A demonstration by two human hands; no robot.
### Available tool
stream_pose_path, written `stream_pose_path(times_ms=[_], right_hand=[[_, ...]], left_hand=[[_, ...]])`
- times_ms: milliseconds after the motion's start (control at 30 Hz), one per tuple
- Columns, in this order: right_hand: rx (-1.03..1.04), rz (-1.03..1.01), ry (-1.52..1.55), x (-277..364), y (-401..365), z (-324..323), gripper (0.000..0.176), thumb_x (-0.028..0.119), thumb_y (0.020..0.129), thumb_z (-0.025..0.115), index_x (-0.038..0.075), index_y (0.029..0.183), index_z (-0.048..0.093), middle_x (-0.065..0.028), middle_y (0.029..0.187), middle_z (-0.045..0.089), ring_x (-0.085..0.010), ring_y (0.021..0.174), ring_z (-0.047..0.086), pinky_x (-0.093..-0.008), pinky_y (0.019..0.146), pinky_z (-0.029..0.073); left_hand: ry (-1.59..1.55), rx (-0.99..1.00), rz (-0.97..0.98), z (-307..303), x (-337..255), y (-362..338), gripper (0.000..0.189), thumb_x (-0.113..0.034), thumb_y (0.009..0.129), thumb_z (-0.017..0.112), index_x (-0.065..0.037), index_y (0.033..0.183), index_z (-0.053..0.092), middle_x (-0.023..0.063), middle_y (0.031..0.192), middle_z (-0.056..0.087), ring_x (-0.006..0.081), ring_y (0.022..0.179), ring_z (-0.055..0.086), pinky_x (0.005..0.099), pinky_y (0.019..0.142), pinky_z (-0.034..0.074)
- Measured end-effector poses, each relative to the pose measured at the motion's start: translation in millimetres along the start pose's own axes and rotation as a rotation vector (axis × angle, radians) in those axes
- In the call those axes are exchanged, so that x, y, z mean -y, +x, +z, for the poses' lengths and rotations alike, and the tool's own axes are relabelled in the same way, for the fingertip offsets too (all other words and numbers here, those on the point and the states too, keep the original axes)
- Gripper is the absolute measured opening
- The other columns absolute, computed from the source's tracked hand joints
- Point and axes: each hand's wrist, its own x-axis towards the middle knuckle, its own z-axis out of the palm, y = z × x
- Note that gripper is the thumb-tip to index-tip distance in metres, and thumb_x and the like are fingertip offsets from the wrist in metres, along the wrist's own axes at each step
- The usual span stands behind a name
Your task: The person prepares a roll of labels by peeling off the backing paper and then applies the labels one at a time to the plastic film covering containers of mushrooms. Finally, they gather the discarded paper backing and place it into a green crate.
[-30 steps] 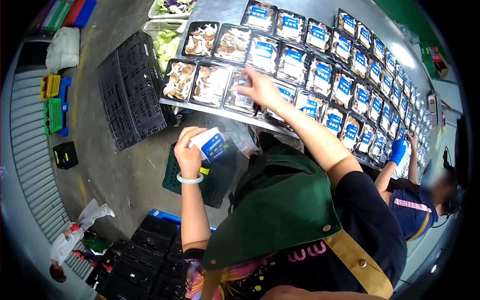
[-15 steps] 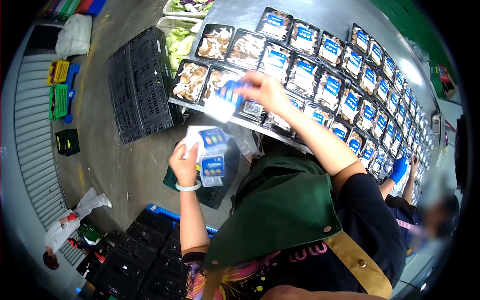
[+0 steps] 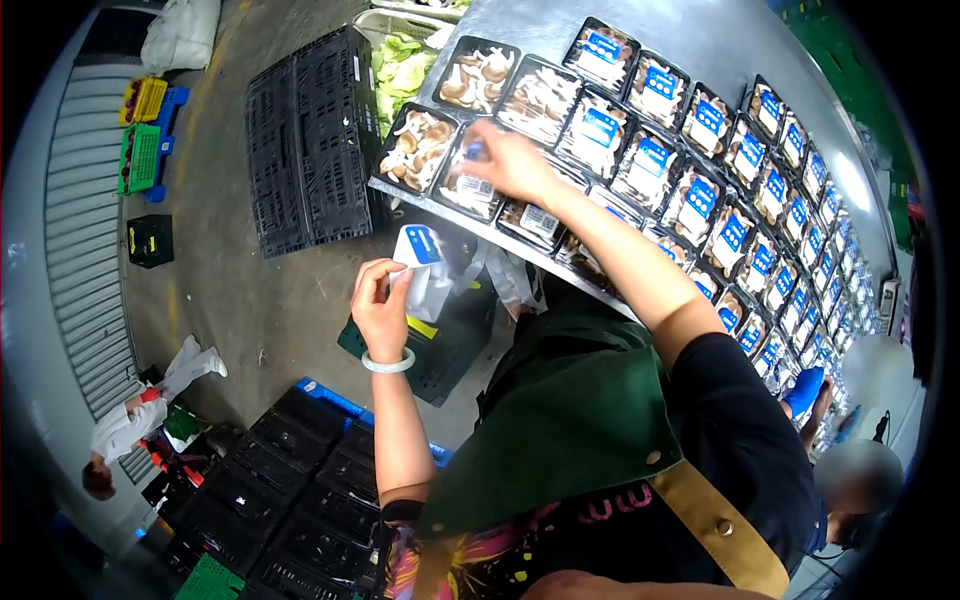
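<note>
A strip of blue-and-white labels [image 3: 421, 246] is pinched in my left hand [image 3: 380, 308], held up off the table's near edge; translucent backing hangs below it. Over a black tray of mushrooms [image 3: 467, 195] at the table edge is my right hand [image 3: 508, 165]. Its slightly blurred fingers are bent onto a blue-and-white label [image 3: 474, 152], which lies across the tray's film top and is partly hidden by them. Beside it sit unlabelled mushroom trays, one to the left [image 3: 417, 148] and others behind [image 3: 477, 76]. Labelled trays [image 3: 600, 127] stand to the right.
The metal table [image 3: 520, 25] carries rows of labelled trays running far right. A black folding crate [image 3: 310, 140] and leafy greens [image 3: 403, 70] are at the left. Stacked black crates [image 3: 300, 490] stand low. A co-worker's blue-gloved hand [image 3: 804, 390] works at the far right; another person [image 3: 130, 425] is in the background.
My right hand has brought a label down from the table's edge onto the nearest unlabelled tray. My left hand's label strip has tilted and swung slightly. The whole view has shifted a little.
</note>
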Motion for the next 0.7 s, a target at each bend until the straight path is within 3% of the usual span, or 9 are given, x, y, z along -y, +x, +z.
stream_pose_path(times_ms=[67, 100, 133, 233, 300, 367, 500, 633, 700], right_hand=[[0.304, -0.21, 0.444, 23, -21, -2, 0.06, 0.04, 0.084, 0.073, 0.003, 0.126, 0.053, -0.0161, 0.109, 0.065, -0.0272, 0.102, 0.063, -0.0372, 0.088, 0.049], [0.323, -0.424, 0.509, 25, -26, 3, 0.058, 0.035, 0.085, 0.073, 0.003, 0.129, 0.052, -0.0162, 0.119, 0.061, -0.0268, 0.112, 0.059, -0.0365, 0.096, 0.045], [0.413, -0.458, 0.488, 26, -30, 3, 0.061, 0.034, 0.085, 0.073, 0.002, 0.131, 0.05, -0.0173, 0.127, 0.056, -0.0277, 0.121, 0.053, -0.0361, 0.101, 0.041], [0.545, -0.357, 0.41, 33, -42, -2, 0.057, 0.03, 0.081, 0.076, 0.004, 0.126, 0.054, -0.0155, 0.114, 0.065, -0.0281, 0.107, 0.062, -0.0358, 0.091, 0.047], [0.627, -0.285, 0.344, 39, -55, -12, 0.051, 0.025, 0.082, 0.075, 0.008, 0.125, 0.054, -0.0148, 0.106, 0.067, -0.0294, 0.101, 0.064, -0.0379, 0.085, 0.049], [0.557, -0.317, 0.374, 27, -65, -3, 0.05, 0.021, 0.076, 0.078, 0.008, 0.12, 0.058, -0.0152, 0.103, 0.068, -0.0288, 0.097, 0.065, -0.0371, 0.084, 0.049], [0.584, -0.035, 0.722, 12, -80, -17, 0.043, 0.021, 0.074, 0.081, 0.004, 0.109, 0.064, -0.0098, 0.097, 0.069, -0.0175, 0.093, 0.065, -0.0313, 0.08, 0.049], [0.493, -0.035, 0.674, 16, -96, -29, 0.044, 0.026, 0.075, 0.081, 0.003, 0.107, 0.063, -0.0094, 0.093, 0.069, -0.0175, 0.089, 0.065, -0.0307, 0.078, 0.048], [0.399, -0.089, 0.582, 13, -101, -32, 0.047, 0.031, 0.075, 0.08, 0.003, 0.108, 0.063, -0.013, 0.093, 0.069, -0.0216, 0.089, 0.065, -0.0325, 0.078, 0.049]], left_hand=[[0.259, 0.154, 0.245, 6, -4, 6, 0.021, 0.008, 0.078, 0.07, 0.001, 0.097, 0.064, 0.007, 0.089, 0.062, 0.0173, 0.082, 0.06, 0.0279, 0.074, 0.048], [0.32, 0.246, 0.304, 10, -12, 9, 0.027, 0.009, 0.074, 0.069, 0.0, 0.1, 0.063, 0.0119, 0.09, 0.062, 0.0245, 0.081, 0.062, 0.0307, 0.074, 0.049], [0.378, 0.274, 0.345, 16, -22, 11, 0.029, 0.009, 0.075, 0.069, 0.0, 0.102, 0.064, 0.013, 0.092, 0.063, 0.0263, 0.082, 0.062, 0.0321, 0.075, 0.05], [0.458, 0.329, 0.406, 23, -44, 17, 0.038, 0.01, 0.077, 0.067, -0.002, 0.112, 0.064, 0.0157, 0.096, 0.063, 0.0307, 0.086, 0.063, 0.0351, 0.077, 0.051], [0.441, 0.372, 0.317, 20, -57, 22, 0.04, 0.011, 0.078, 0.063, -0.003, 0.116, 0.064, 0.016, 0.097, 0.063, 0.0333, 0.088, 0.062, 0.0366, 0.078, 0.05], [0.377, 0.432, 0.278, 18, -64, 26, 0.036, 0.011, 0.078, 0.064, -0.003, 0.111, 0.067, 0.0147, 0.098, 0.062, 0.0303, 0.089, 0.063, 0.0329, 0.079, 0.05], [0.285, 0.501, 0.162, 27, -64, 27, 0.038, 0.012, 0.077, 0.063, 0.0, 0.112, 0.067, 0.015, 0.106, 0.063, 0.028, 0.098, 0.063, 0.0322, 0.086, 0.048], [0.191, 0.348, 0.19, 61, -69, 18, 0.021, 0.01, 0.081, 0.058, 0.004, 0.099, 0.068, 0.0133, 0.1, 0.066, 0.0231, 0.094, 0.064, 0.0311, 0.083, 0.049], [0.039, 0.27, 0.042, 76, -64, 15, 0.017, 0.009, 0.082, 0.055, 0.005, 0.094, 0.067, 0.0117, 0.093, 0.067, 0.0204, 0.088, 0.064, 0.0296, 0.081, 0.049]])
